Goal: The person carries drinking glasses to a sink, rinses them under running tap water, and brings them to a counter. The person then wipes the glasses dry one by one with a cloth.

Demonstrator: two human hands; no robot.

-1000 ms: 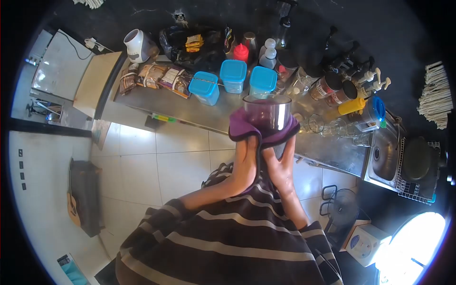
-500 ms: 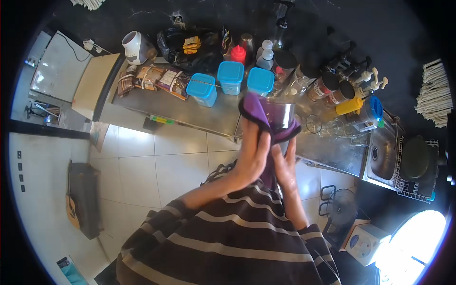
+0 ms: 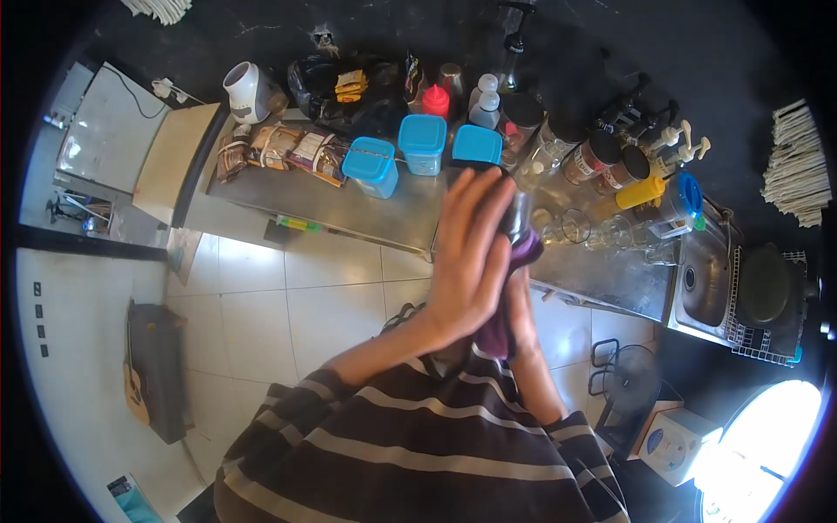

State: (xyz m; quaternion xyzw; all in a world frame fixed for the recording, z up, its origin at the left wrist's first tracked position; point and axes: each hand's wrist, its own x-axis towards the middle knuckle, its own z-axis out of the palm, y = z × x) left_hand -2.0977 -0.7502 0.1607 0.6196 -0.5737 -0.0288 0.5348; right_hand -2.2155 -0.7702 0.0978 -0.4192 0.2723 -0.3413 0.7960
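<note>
The bare left hand [image 3: 471, 257] clasps a purple, dark-edged cloth [image 3: 494, 338] against a clear cylindrical glass [image 3: 521, 212]. Below the glass, the right hand [image 3: 520, 309] is partly hidden; I can't tell its grip.

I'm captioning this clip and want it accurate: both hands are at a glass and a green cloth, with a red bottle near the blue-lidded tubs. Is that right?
Not quite: the cloth is purple, not green, as the head view shows. The rest stands: left hand and right hand are at a glass and that cloth, with a red bottle near the blue-lidded tubs.
</note>
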